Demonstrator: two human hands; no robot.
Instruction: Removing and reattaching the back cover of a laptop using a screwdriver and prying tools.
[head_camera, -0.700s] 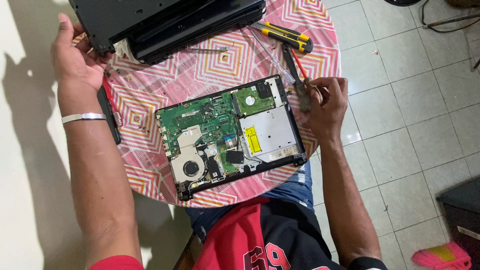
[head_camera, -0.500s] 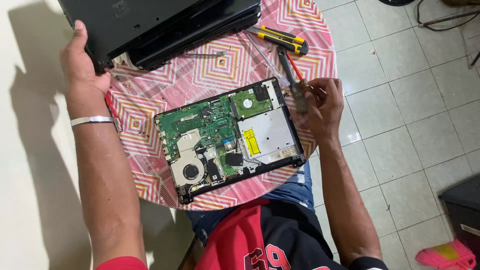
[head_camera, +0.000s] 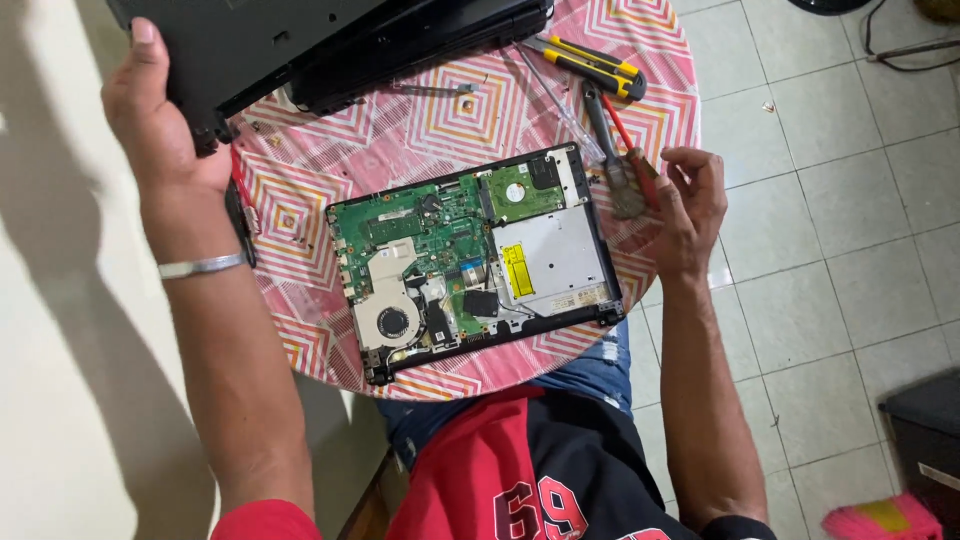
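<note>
An opened laptop base lies on the round table with its green circuit board, fan and silver drive exposed. My left hand grips the edge of a black laptop cover at the table's far left. My right hand rests at the table's right edge beside the laptop base, fingers loosely curled, touching the tip of a red-handled tool. Whether it holds a small part I cannot tell.
The table wears a pink patterned cloth. A yellow and black utility knife and a metal rod lie at the far right. A second black laptop body sits at the back. Tiled floor lies to the right, with a dark box.
My left hand and the black cover have shifted slightly toward the left and up. My right hand stays by the red-handled tool, fingers moving a little.
</note>
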